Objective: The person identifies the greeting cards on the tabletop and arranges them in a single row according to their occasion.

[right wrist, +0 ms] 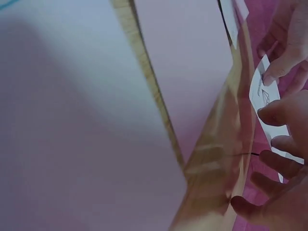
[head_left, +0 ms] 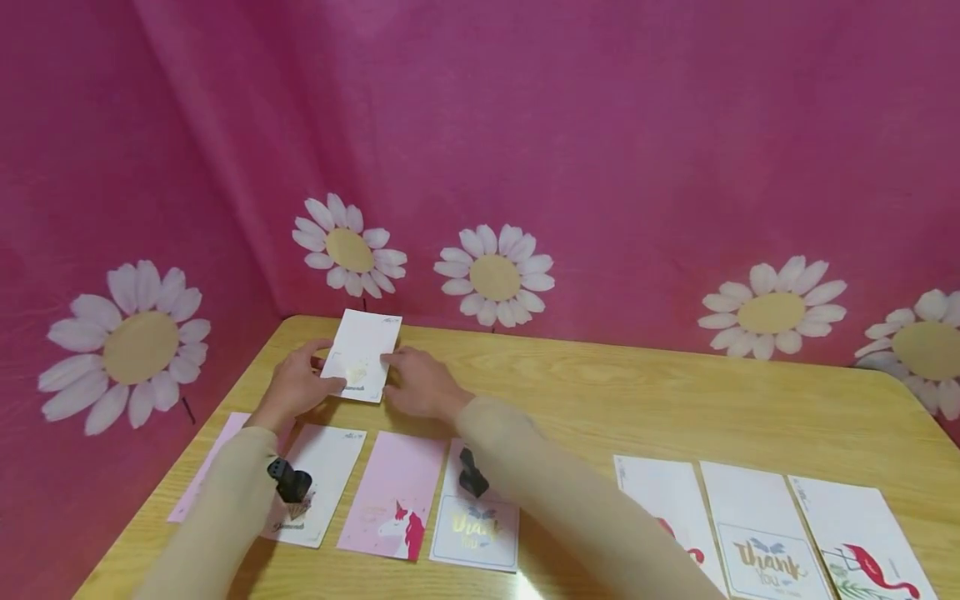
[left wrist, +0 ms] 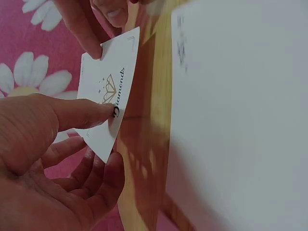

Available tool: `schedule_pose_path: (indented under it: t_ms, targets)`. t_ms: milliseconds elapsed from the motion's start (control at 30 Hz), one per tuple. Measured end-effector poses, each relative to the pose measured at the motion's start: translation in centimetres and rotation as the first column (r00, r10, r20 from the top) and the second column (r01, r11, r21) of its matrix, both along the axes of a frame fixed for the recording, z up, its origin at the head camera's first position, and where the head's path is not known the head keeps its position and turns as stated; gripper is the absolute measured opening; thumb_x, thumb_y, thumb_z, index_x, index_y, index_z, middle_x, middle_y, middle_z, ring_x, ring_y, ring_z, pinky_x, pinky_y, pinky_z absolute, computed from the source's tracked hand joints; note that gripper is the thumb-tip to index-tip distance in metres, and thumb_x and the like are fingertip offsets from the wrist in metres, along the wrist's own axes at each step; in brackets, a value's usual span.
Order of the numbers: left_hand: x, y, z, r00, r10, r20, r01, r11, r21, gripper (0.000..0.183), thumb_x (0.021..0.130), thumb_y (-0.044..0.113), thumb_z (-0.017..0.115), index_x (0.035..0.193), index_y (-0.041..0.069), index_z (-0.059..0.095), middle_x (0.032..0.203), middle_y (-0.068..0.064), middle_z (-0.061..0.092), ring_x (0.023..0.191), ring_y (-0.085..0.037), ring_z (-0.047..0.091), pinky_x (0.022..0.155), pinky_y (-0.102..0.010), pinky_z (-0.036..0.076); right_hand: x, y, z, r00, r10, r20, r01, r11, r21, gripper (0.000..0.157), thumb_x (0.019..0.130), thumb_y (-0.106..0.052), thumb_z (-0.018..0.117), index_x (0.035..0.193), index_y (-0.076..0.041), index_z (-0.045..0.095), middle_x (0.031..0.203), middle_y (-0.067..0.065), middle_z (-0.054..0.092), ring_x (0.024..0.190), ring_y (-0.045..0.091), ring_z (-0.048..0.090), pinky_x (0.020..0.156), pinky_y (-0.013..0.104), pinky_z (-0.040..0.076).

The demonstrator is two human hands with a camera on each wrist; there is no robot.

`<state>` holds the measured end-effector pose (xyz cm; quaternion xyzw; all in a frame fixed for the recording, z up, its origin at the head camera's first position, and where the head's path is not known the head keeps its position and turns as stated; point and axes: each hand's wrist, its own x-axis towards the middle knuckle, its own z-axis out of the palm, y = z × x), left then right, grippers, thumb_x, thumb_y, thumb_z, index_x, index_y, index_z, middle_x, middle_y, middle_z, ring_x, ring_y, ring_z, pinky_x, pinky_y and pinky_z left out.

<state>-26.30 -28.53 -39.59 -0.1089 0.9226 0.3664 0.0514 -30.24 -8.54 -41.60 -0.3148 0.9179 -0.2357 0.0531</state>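
Note:
A white card [head_left: 365, 343] with a gold diamond drawing and the word "Diamonds" is held tilted over the back left of the table. My left hand [head_left: 298, 385] grips its lower left side, the thumb lying on the printed face by the lettering and the other fingers behind. On the opposite edge, my right hand [head_left: 426, 383] pinches the card between thumb and finger. In the left wrist view the card [left wrist: 110, 72] bows slightly between both hands. Its right-hand fingers [right wrist: 281, 163] spread loosely below the edge in the right wrist view.
Nearer me on the wooden table [head_left: 570, 392] lie another diamond card [head_left: 330, 467], a pink unicorn card [head_left: 401, 475], a thank-you card [head_left: 472, 550] and a partly covered pink card [head_left: 213, 467]. Flamingo cards [head_left: 862, 517] flank a thank-you card [head_left: 757, 508] at right. A pink curtain [head_left: 600, 167] hangs behind.

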Motion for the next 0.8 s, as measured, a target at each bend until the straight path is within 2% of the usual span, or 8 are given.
schedule_pose_path:
  t_ms: [133, 367, 800]
  targets:
    - [-0.3, -1.2, 0.1, 1.0, -0.027, -0.014, 0.026, 0.997, -0.07, 0.074, 0.094, 0.019, 0.069, 0.157, 0.003, 0.032, 0.135, -0.03, 0.05, 0.111, -0.039, 0.052, 0.094, -0.049, 0.053, -0.2, -1.4, 0.0, 1.0, 0.0, -0.018, 0.001, 0.999, 0.054, 0.053, 0.099, -0.026, 0.062, 0.15, -0.014, 0.052, 0.146, 0.008, 0.059, 0.133, 0.026, 0.058, 0.107, 0.05, 0.051]
    - [-0.5, -2.8, 0.1, 1.0, -0.027, -0.015, 0.026, 0.994, -0.103, 0.075, 0.092, 0.02, 0.07, 0.155, 0.0, 0.034, 0.137, -0.033, 0.05, 0.11, -0.041, 0.054, 0.095, -0.051, 0.054, 0.1, -3.4, 0.1, 1.0, 0.002, -0.011, 0.0, 0.988, 0.154, 0.055, 0.101, -0.032, 0.058, 0.154, -0.019, 0.048, 0.154, 0.003, 0.053, 0.143, 0.028, 0.048, 0.11, 0.063, 0.041]
    - [-0.6, -4.5, -0.4, 0.999, -0.034, 0.002, 0.033, 0.981, -0.193, 0.074, 0.089, 0.023, 0.07, 0.149, -0.006, 0.038, 0.136, -0.036, 0.05, 0.115, -0.046, 0.05, 0.104, -0.061, 0.046, 0.4, -5.6, -0.3, 1.0, -0.017, 0.002, 0.016, 0.969, 0.246, 0.055, 0.102, -0.044, 0.054, 0.154, -0.027, 0.046, 0.161, -0.004, 0.045, 0.151, 0.032, 0.035, 0.115, 0.069, 0.029]
